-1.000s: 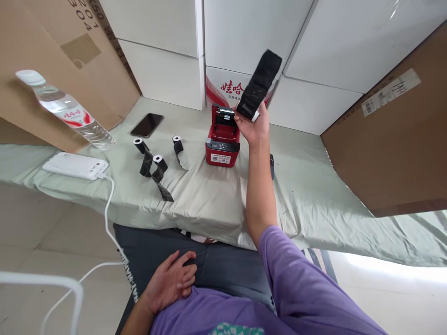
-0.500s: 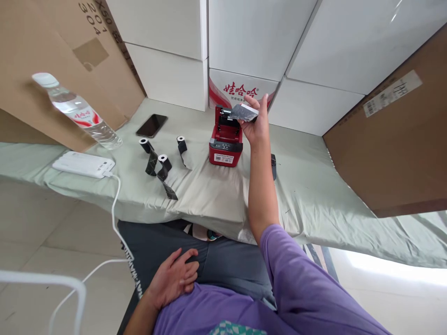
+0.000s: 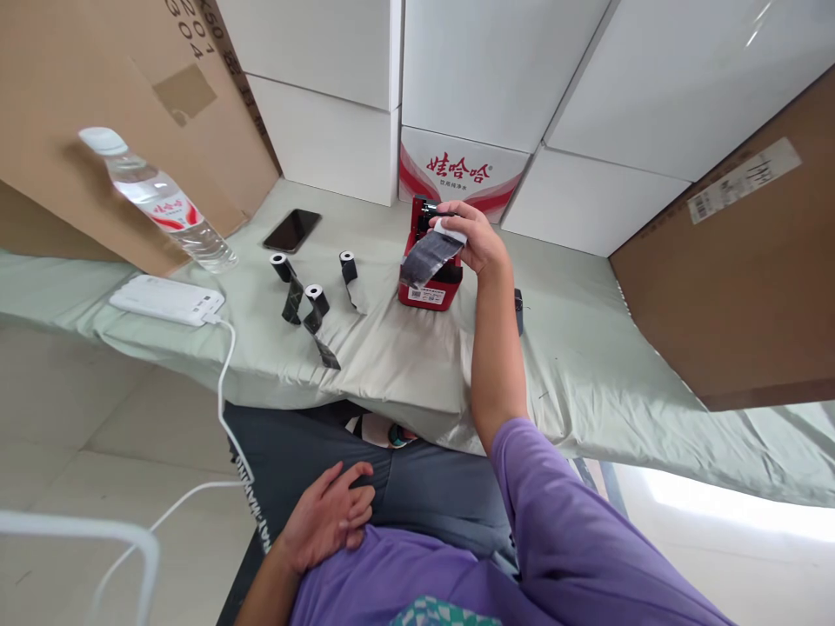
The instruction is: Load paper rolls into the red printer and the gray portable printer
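Observation:
My right hand [image 3: 479, 243] grips a small paper roll whose dark printed strip [image 3: 427, 256] hangs down in front of the red receipt printer [image 3: 430, 291]. The printer stands on the green cloth with its lid up, and the hand is right over its open bay. Three more small rolls [image 3: 317, 300] with dark trailing strips lie on the cloth to the left of the printer. My left hand [image 3: 330, 522] rests flat on my thigh, fingers loosely spread, holding nothing.
A water bottle [image 3: 160, 204] lies tilted at the left, above a white power bank [image 3: 166, 300] with a cable running down. A black phone [image 3: 291, 230] lies near the back. White cartons [image 3: 470, 78] and cardboard boxes [image 3: 750, 269] wall in the cloth-covered table [image 3: 587, 365].
The right hand brought the roll down from held high, its strip swinging from upright to hanging, and now holds it over the open printer. The left hand stayed on the thigh.

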The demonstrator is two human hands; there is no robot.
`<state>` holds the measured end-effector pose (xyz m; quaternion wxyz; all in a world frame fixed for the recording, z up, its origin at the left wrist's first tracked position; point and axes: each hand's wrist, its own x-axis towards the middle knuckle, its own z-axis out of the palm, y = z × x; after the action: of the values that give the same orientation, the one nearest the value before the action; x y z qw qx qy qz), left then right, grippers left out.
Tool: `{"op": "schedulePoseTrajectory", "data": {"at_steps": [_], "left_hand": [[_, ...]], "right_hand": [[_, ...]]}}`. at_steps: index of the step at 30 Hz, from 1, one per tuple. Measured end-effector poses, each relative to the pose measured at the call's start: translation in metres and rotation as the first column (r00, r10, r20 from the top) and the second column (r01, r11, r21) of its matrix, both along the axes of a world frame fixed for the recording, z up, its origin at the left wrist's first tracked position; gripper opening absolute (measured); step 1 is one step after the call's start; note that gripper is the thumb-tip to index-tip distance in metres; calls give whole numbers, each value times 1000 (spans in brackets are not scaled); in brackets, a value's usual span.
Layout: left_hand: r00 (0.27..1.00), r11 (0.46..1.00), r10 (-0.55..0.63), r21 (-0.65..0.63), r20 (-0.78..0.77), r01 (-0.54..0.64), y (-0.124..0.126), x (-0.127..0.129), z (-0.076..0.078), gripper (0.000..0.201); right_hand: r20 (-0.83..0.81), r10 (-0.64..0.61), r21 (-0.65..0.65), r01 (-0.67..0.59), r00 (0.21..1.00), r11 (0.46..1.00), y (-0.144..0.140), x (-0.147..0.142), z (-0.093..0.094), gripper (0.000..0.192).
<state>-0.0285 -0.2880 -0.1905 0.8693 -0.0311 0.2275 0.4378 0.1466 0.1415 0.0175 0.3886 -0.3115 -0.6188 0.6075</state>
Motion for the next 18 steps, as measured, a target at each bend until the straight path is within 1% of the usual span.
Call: {"op": "schedulePoseTrajectory", "data": {"at_steps": [4, 7, 9, 14, 18], "left_hand": [[1000, 1000, -9, 12, 0, 9, 2, 0, 1, 36], [1000, 1000, -12, 14, -1, 12, 2, 0, 2, 36], [1000, 1000, -16, 12, -6, 16, 2, 0, 2, 35], [1000, 1000, -17, 9, 5, 17, 1, -1, 1, 37], [1000, 1000, -21, -18, 21, 22, 3, -2, 0, 37]], "right_hand": [[55, 95, -6, -95, 994, 995, 0, -3, -3, 44], [78, 126, 10, -127, 989, 992, 1, -6, -7, 46], [113, 108, 5, -109, 988, 994, 4, -8, -10, 47], [179, -35, -29, 41, 983, 999, 11, -13, -19, 35], [204, -38, 8, 37, 978, 999, 14, -12, -22, 31]]}}
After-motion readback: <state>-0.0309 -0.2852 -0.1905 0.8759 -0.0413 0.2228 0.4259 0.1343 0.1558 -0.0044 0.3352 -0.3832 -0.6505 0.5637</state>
